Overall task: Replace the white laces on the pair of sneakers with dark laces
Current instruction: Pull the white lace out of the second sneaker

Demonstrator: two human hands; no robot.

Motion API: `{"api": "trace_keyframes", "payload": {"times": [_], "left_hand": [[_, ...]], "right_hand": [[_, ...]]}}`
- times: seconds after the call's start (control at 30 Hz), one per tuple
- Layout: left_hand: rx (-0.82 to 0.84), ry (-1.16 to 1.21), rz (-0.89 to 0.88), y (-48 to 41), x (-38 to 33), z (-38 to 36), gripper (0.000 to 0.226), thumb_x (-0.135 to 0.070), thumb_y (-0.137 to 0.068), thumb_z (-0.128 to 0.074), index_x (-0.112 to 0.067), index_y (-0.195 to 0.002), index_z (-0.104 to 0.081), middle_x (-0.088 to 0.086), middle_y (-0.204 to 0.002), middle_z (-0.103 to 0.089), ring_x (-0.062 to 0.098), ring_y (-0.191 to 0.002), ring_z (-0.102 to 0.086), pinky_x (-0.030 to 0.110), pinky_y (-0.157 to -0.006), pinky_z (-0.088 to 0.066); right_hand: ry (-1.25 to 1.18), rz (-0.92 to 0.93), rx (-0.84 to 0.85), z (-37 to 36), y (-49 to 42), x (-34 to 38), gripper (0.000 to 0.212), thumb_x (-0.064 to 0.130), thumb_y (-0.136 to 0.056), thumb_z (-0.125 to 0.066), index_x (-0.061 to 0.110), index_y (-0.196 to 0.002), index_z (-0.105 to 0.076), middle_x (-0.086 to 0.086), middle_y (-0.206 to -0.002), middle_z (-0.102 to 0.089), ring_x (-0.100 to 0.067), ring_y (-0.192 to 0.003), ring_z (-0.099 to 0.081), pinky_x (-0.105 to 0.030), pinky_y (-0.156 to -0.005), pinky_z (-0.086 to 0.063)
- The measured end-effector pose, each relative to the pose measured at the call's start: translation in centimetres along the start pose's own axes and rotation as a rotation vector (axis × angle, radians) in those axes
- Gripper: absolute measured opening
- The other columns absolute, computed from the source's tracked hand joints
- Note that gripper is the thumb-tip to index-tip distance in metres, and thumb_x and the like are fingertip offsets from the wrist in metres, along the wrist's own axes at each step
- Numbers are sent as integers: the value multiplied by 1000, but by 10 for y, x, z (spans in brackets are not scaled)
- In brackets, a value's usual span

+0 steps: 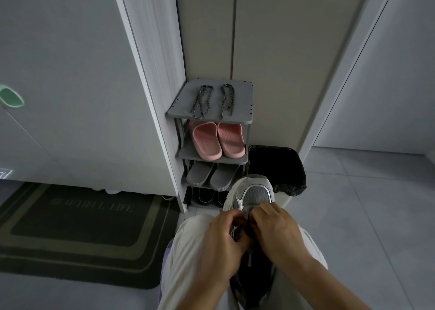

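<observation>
The sneaker point(255, 194) lies on the person's lap, between the knees, with its grey and white toe pointing away; both hands are on its top, where the lace holes are. The left hand point(221, 236) has its fingers curled in and pinches a bit of the white lace point(232, 231); the right hand point(275, 229) has its fingers bent down and holds the sneaker just behind the toe. The hands are a bit blurred and hide the holes, so I cannot tell how much white lace is left in.

I think the step now is pulling the white lace out of this sneaker; that is an early step, since the two dark laces point(202, 101) lie side by side on top of the rack point(243, 91), not touched. Next, the lace has to be pulled free hole by hole while the other hand keeps the sneaker from turning; then one dark lace must be fetched from the rack, which is well apart from the hands. I cannot pick out the other sneaker.

The rack stands in a corner by a tall white cupboard; pink slippers point(217, 139) sit on the shelf under the laces, grey slippers point(211, 176) below those, dark shoes lowest. A bin point(277, 166) with a black bag stands just beside the rack. The floor point(364, 215) is pale tile; a dark mat point(77, 225) lies to the left.
</observation>
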State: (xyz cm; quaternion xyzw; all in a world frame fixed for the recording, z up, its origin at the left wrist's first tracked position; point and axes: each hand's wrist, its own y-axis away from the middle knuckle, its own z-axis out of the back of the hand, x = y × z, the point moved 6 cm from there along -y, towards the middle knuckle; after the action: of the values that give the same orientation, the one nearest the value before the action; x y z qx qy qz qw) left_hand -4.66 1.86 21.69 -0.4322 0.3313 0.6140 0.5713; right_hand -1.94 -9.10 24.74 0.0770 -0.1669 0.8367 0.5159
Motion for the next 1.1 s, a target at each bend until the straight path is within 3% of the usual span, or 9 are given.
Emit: {"api": "trace_keyframes", "payload": {"times": [0.07, 0.17, 0.3, 0.4, 0.5, 0.6, 0.77, 0.9, 1.1], "left_hand": [[-7, -51, -6, 0, 2, 0, 31, -39, -65, -53, -44, -95, -57, -15, -95, -64, 6, -93, -60, 30, -84, -51], [3, -246, -68, 4, 0, -1, 48, -48, -66, -45, -32, -110, -58, -15, -98, -62, 6, -91, -58, 31, -82, -49], [11, -104, 51, 2, 4, -2, 40, -30, -71, -58, -25, -111, -59, -11, -104, -62, 6, -94, -60, 25, -84, -50], [-50, -25, 64, -3, 3, 4, 31, -1, -75, -64, -23, -97, -66, -7, -97, -64, 2, -89, -60, 13, -78, -48], [-52, 24, 68, -2, 3, 6, 33, -8, -77, -66, -38, -88, -60, -7, -95, -65, -1, -88, -60, 11, -74, -47], [-12, 14, 49, -4, 6, 4, 36, -10, -77, -68, -41, -90, -56, -8, -95, -63, -2, -87, -60, 9, -74, -46], [17, 2, 22, -4, 8, 2, 37, -9, -76, -69, -38, -96, -56, -11, -96, -62, 0, -88, -59, 14, -77, -48], [33, 6, 31, -4, 9, 0, 35, -13, -77, -68, -32, -103, -54, -10, -96, -61, 2, -87, -59, 18, -76, -50], [-7, -127, -104, -21, -10, 11, 37, -18, -77, -71, -32, -104, -50, -18, -103, -44, -3, -94, -49, 7, -77, -40]], "right_hand": [[-26, -45, 30, 1, -2, -2, 8, 17, -73, -68, 16, -73, -60, 4, -76, -55, -15, -69, -57, -27, -60, -51], [-233, -97, 254, 0, -9, -11, 10, 21, -88, -51, 17, -80, -54, 4, -89, -49, -15, -84, -51, -28, -76, -44], [-161, -42, 293, 4, -14, -7, 7, 23, -88, -50, 18, -82, -52, 4, -88, -46, -12, -79, -46, -24, -69, -38], [4, 38, 114, 2, -8, 0, 14, 14, -71, -69, 16, -72, -56, 4, -73, -54, -16, -66, -57, -21, -55, -34], [-103, -12, 123, 12, -3, -9, 28, 16, -73, -68, 28, -65, -44, 13, -68, -46, -5, -59, -48, -14, -52, -33], [-345, -149, 358, 12, 5, -35, 26, 28, -82, -64, 32, -64, -46, 10, -67, -48, -1, -60, -46, -15, -59, -37], [-365, -312, 134, 16, 6, -66, 15, 36, -85, -60, 26, -77, -53, 10, -81, -52, -3, -68, -49, -16, -60, -36], [-385, -255, 126, 5, 2, -54, 14, 27, -84, -63, 21, -85, -50, 8, -86, -51, -4, -71, -49, -16, -63, -37], [-378, -285, 142, 5, -6, -55, 9, 21, -87, -59, 18, -82, -51, 8, -75, -47, -4, -63, -43, -14, -59, -36]]}}
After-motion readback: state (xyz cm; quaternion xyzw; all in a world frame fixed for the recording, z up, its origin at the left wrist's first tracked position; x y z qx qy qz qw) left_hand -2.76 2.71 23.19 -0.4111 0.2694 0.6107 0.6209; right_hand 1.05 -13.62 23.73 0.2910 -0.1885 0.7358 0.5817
